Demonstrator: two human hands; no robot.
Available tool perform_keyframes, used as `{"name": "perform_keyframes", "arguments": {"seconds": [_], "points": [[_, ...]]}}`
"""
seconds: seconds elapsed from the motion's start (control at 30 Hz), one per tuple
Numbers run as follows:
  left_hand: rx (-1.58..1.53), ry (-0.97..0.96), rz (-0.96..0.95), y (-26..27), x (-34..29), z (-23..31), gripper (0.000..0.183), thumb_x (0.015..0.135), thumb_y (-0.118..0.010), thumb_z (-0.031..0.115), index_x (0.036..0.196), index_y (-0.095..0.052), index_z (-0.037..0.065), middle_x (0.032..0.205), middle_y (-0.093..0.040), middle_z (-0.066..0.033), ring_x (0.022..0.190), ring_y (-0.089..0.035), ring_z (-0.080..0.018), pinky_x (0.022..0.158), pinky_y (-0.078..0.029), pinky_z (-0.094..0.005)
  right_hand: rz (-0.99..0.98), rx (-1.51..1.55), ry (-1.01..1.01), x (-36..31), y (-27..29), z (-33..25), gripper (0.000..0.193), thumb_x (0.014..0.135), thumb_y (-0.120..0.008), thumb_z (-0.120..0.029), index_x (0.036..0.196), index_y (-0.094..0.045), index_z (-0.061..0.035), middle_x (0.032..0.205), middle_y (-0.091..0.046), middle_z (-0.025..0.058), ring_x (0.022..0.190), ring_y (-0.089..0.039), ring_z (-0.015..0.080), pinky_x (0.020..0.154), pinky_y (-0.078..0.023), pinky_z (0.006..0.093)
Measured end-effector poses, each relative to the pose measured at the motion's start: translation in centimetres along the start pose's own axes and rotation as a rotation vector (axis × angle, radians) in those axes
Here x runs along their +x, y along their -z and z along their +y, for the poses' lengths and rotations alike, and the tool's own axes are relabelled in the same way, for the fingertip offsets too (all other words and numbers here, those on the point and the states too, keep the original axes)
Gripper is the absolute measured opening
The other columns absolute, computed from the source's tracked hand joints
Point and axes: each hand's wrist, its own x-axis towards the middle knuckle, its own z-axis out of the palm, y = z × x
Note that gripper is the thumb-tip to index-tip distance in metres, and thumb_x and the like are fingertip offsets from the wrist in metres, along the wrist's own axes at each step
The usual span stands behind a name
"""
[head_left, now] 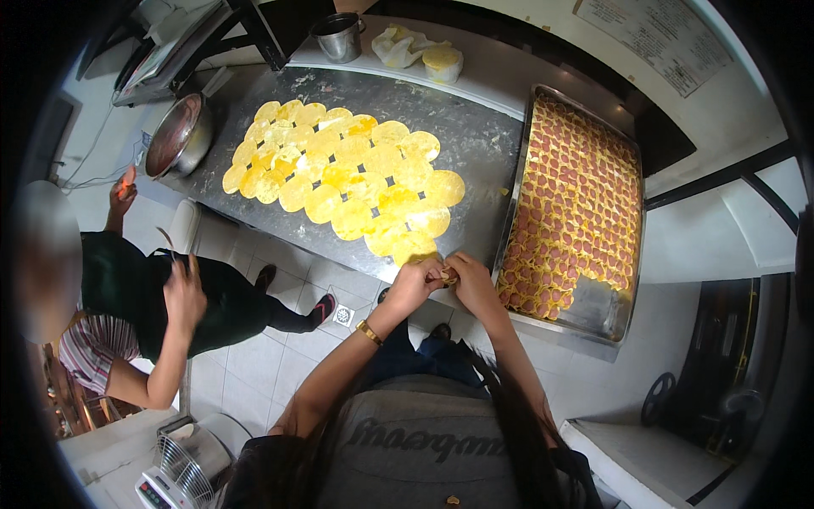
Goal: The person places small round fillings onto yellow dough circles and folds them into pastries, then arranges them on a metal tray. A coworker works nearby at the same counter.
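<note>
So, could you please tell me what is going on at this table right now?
The person's left hand and right hand are pressed together around a small piece of dough at the edge of the steel table. Round yellow wrappers lie spread across it. The metal tray beside them is nearly full of filled pieces. A co-worker stands on the left.

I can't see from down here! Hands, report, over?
Left hand and right hand together, pinching one small yellow dough wrapper. Round yellow wrappers spread on steel table. Filled metal tray right. Nothing blocking.
</note>
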Motion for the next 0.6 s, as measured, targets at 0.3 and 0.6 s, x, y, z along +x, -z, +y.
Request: {"name": "perform_keyframes", "arguments": {"seconds": [0.3, 0.6], "points": [[0.006, 0.001, 0.005, -0.1, 0.0, 0.3, 0.030, 0.069, -0.074, 0.004, 0.097, -0.062, 0.003, 0.075, -0.065, -0.0113, 0.070, -0.066, -0.0245, 0.065, -0.052, -0.0329, -0.062, -0.056, -0.069, -0.1, 0.1, -0.4, 0.031, 0.068, -0.056, 0.006, 0.098, -0.058, -0.0026, 0.094, -0.055, 0.0135, 0.095, -0.055, 0.0347, 0.079, -0.046, 0.0425], [0.043, 0.085, -0.042, -0.3, 0.5, 0.7, 0.025, 0.072, -0.072, 0.009, 0.094, -0.061, 0.003, 0.073, -0.066, -0.0112, 0.070, -0.067, -0.0244, 0.065, -0.052, -0.0336, -0.057, -0.075, -0.095, -0.2, -0.2, 0.1, 0.031, 0.067, -0.055, 0.007, 0.095, -0.061, -0.0022, 0.091, -0.056, 0.0146, 0.092, -0.056, 0.0356, 0.077, -0.046, 0.0419]]}}
